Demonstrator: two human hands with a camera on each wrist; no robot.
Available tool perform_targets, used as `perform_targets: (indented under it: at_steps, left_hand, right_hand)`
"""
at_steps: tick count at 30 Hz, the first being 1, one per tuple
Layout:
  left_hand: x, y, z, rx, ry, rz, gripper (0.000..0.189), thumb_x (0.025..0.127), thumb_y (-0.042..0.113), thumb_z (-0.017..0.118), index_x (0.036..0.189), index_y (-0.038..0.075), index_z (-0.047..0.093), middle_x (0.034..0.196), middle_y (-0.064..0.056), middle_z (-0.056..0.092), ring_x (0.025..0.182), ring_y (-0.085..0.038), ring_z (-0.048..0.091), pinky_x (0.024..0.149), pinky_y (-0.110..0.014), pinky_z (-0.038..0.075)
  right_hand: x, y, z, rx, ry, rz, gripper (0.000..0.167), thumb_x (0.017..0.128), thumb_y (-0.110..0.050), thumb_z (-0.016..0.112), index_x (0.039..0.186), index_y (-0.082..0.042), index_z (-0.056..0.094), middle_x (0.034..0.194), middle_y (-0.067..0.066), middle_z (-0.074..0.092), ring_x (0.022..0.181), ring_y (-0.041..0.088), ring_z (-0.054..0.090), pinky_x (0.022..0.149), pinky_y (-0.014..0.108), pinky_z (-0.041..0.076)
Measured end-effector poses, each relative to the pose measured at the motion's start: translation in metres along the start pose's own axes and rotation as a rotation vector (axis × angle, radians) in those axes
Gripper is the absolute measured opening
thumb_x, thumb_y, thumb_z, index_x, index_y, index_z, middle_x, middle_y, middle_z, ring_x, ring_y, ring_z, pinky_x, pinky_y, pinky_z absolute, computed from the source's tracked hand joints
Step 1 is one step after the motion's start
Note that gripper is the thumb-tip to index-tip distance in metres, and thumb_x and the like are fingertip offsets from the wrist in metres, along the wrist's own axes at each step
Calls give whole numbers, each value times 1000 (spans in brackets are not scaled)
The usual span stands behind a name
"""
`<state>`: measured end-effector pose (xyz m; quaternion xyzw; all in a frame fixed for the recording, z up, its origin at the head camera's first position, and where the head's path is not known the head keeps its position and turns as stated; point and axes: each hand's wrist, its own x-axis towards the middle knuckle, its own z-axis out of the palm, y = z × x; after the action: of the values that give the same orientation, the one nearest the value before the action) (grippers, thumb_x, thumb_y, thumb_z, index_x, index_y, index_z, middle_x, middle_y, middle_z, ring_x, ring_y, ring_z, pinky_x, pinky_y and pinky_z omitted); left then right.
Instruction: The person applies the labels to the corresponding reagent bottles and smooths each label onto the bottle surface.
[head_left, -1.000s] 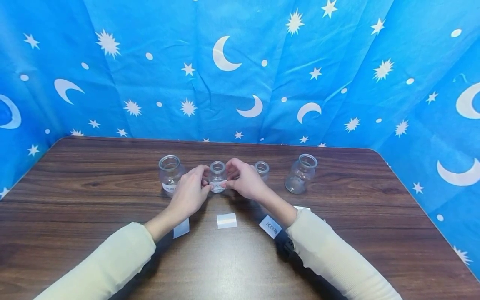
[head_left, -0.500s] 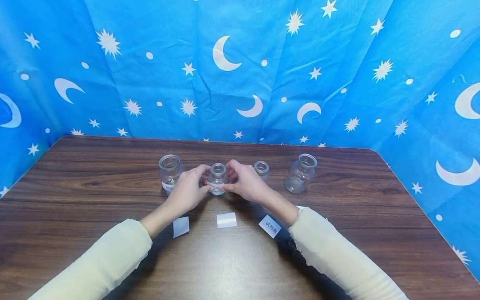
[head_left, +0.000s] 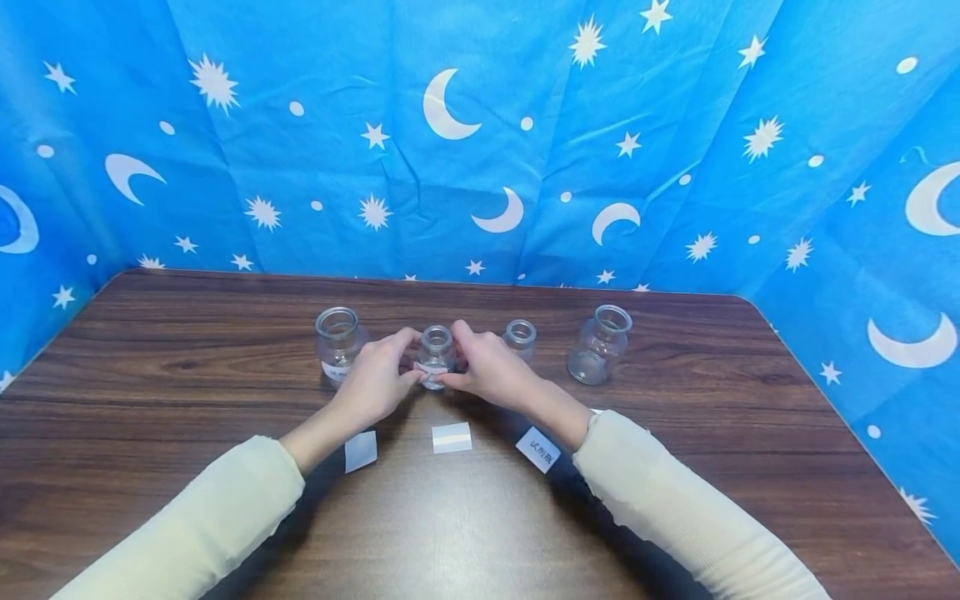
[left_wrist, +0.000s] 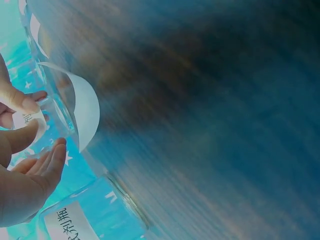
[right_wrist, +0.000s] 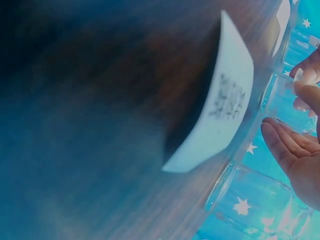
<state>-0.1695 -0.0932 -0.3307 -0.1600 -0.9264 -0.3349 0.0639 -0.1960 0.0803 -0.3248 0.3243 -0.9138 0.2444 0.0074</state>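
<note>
A small clear glass jar (head_left: 437, 339) stands upright mid-table, with a white handwritten label (head_left: 432, 369) across its front. My left hand (head_left: 378, 375) holds the jar from the left, thumb on the label and fingers round the side. From the right, my right hand (head_left: 491, 364) holds the same jar; its thumb presses the label near its right end. In the right wrist view, a bit of the label (right_wrist: 299, 75) sticks up by that thumb. A larger jar (head_left: 337, 325) with a similar label is just left of my left hand, partly hidden by it.
Another small jar (head_left: 521, 332) stands behind my right hand, and a larger unlabelled jar (head_left: 600, 346) farther right. Nearer me lie a blank white slip (head_left: 361, 452), a second slip (head_left: 452, 437) and a written label (head_left: 538, 450). A blue star-print cloth (head_left: 337, 150) hangs behind the table.
The small jar has come slightly toward me. My right thumb has moved left along the label, closer to the left thumb. The other jars and slips stay where they were.
</note>
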Motion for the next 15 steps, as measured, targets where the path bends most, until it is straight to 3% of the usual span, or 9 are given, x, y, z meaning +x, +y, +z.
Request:
perform_targets:
  at_steps: [9, 15]
  left_hand:
    - [0, 0, -1, 10, -1, 10, 38, 77, 3, 71, 112, 2, 55, 107, -15, 62, 88, -24, 63, 74, -37, 51]
    - [0, -1, 0, -16, -5, 11, 36, 77, 2, 70, 110, 2, 56, 107, -15, 62, 87, -24, 64, 73, -36, 51]
  right_hand:
    - [0, 3, 2, -18, 34, -46, 39, 77, -17, 74, 101, -6, 45, 90, 10, 66, 80, 18, 65, 63, 23, 51]
    - [0, 5, 3, 3, 67, -74, 38, 75, -15, 75, 96, -5, 45, 85, 10, 67, 77, 19, 65, 62, 24, 51]
